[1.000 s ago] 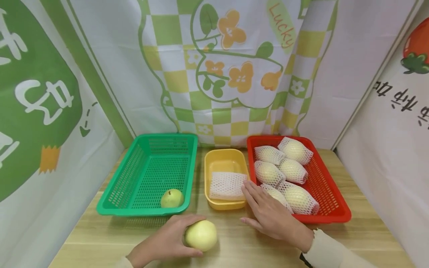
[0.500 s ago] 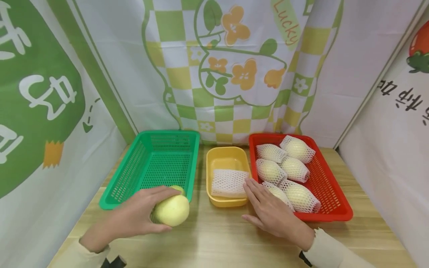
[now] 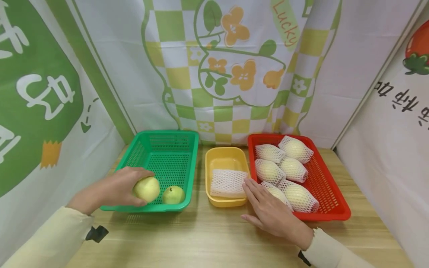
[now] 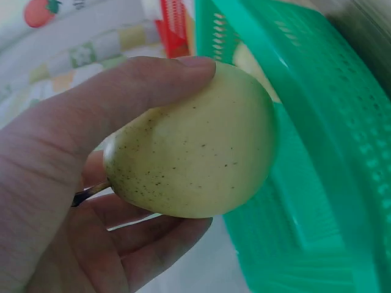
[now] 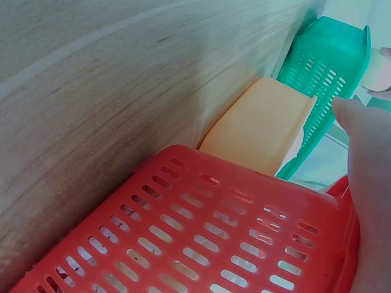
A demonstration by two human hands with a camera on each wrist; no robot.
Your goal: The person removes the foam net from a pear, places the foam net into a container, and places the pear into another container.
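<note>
Pear point(image 3: 147, 189) in L hand point(image 3: 122, 186), thumb on one side, fingers on the other; grip spread approx. to fruit width. Stem points back twd palm, dark specks on skin (L wrist view). Held pear appears over near-L part of green basket point(image 3: 167, 163) in head view; can't tell if touching it. 2nd pear point(image 3: 173, 194) sits in same basket, near-R corner. R hand point(image 3: 268, 212): fingers approx. straight, thumb apart, fingertips by R rim of yellow tub point(image 3: 226, 158) & near-L part of red basket point(image 3: 326, 178); exact contact unclear. White foam net point(image 3: 228, 182) lies in tub. Red basket has 6 net-wrapped pears point(image 3: 293, 169) visible. All containers on wood table point(image 3: 207, 238).
</note>
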